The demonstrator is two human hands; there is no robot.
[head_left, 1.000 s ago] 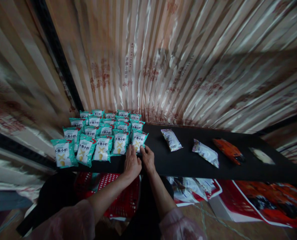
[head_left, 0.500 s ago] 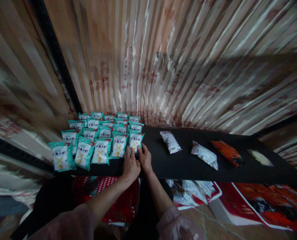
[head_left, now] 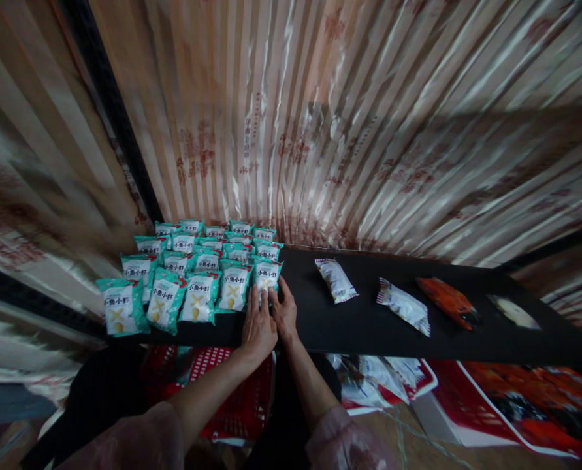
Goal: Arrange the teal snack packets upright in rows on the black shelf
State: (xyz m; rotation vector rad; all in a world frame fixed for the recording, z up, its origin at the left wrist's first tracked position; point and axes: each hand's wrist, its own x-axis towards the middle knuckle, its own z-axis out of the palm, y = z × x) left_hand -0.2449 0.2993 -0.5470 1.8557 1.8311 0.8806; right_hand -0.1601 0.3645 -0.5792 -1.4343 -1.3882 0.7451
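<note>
Rows of small teal-and-white snack bags stand close together on the left part of a black shelf. Both my hands are at the front-row snack bag on the right end. My left hand has its fingers stretched out, lying against the lower front of that bag. At the bag's lower right corner, my right hand has its thumb in front and a finger along the side edge. The bag's bottom is hidden behind my fingers.
Two white packets, an orange packet and a pale packet lie spaced out rightward. Below the shelf are a red basket, white packets in a red-and-white container, and orange packets. Patterned sheeting hangs behind.
My left fingertips have shifted slightly up and right on the front of the end bag. My right hand remains at its corner. The bags keep their arrangement.
</note>
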